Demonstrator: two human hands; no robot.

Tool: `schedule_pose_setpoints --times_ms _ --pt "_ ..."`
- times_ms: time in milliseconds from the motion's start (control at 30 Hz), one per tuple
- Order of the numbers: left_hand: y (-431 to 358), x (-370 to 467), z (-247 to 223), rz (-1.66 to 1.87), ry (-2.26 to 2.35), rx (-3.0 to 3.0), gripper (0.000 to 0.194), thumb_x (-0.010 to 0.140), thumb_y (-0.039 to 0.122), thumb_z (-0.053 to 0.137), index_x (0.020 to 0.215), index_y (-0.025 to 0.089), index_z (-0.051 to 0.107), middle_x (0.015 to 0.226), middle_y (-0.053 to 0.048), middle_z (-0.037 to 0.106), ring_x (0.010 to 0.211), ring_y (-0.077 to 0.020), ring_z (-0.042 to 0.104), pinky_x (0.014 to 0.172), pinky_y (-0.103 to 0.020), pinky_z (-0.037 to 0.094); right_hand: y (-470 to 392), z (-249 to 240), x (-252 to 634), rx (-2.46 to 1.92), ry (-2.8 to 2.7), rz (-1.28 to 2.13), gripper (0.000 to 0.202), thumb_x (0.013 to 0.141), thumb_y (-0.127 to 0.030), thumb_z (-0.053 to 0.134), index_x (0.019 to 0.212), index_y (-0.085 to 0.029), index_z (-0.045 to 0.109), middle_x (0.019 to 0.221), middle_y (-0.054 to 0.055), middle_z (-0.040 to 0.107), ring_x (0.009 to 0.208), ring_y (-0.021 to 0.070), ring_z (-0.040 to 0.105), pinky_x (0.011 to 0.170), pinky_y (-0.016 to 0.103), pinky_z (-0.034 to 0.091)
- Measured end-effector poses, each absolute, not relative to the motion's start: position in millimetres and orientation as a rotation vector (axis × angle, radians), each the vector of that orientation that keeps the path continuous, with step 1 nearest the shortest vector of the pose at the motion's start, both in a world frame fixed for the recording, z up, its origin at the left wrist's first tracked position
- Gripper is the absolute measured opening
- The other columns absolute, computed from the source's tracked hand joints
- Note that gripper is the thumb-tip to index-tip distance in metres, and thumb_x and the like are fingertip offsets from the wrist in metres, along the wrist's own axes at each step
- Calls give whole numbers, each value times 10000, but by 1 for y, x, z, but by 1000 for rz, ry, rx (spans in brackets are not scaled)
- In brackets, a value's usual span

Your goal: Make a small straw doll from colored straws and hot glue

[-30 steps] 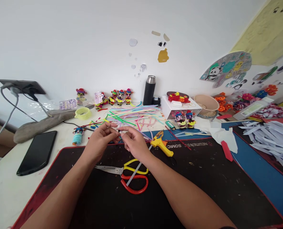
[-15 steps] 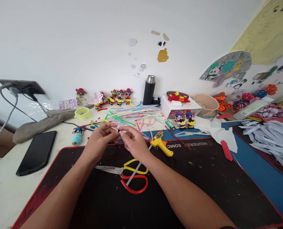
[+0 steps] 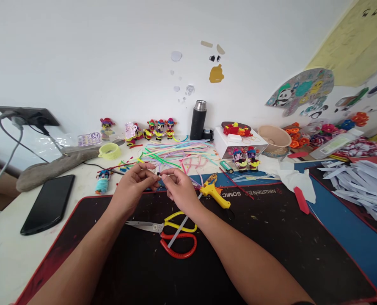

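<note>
Phone (image 3: 48, 204) lay well left of the left hand (image 3: 133, 187), whose fingertips bunched narrowly beside a small dark piece (image 3: 158, 173); the right hand (image 3: 182, 188) narrowed likewise opposite, though which gripped it I couldn't tell; such tininess seemed to favour light fingertip pressure, clear of the yellow glue gun (image 3: 216, 194)

Between my two hands (image 3: 133, 188) (image 3: 180, 188) I count one small dark piece (image 3: 158, 173); around them, one pair of scissors (image 3: 155, 227) at six o'clock, one glue gun (image 3: 218, 197) and two figurines (image 3: 239, 161) (image 3: 252, 160) at three, three figurines (image 3: 160, 129) at twelve, one flask (image 3: 197, 123) at one, one phone (image 3: 48, 205) at nine.
</note>
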State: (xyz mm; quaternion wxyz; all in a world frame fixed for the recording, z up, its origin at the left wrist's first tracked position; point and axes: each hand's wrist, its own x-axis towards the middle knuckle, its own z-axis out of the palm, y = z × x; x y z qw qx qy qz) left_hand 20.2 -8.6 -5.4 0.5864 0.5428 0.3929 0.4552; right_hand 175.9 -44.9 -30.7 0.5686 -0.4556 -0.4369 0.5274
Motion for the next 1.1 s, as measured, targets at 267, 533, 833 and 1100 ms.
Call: schedule_pose_setpoints --times_ms 267,533,833,1100 --pt "-11 22 -4 1041 906 1321 364 790 338 842 1060 205 638 715 30 700 660 -171 674 646 -291 525 -43 -32 177 -1095 -1039 1249 258 886 -449 718 884 -213 615 577 -82 516 396 81 420 379 219 317" --pt "-11 23 -5 1021 911 1346 359 783 342 840 1049 212 637 725 34 702 660 -167 668 655 -292 526 -42 -34 177 -1105 -1051 1240 249 891 -438 708 870 -213 605 580 -83 513 402 78 426 395 216 330" --pt "-11 24 -3 1004 915 1363 361 772 341 834 1037 214 625 705 40 697 638 -165 661 633 -283 529 -42 -38 177 -1107 -1066 1202 245 888 -442 694 861 -213 610 587 -76 527 409 81 431 401 219 337" --pt "-10 23 -6 993 919 1375 344 795 336 825 1051 219 628 709 41 693 648 -164 666 632 -280 535 -42 -36 177 -1106 -1055 1209 219 886 -419 679 850 -217 604 576 -79 513 409 87 424 403 223 335"
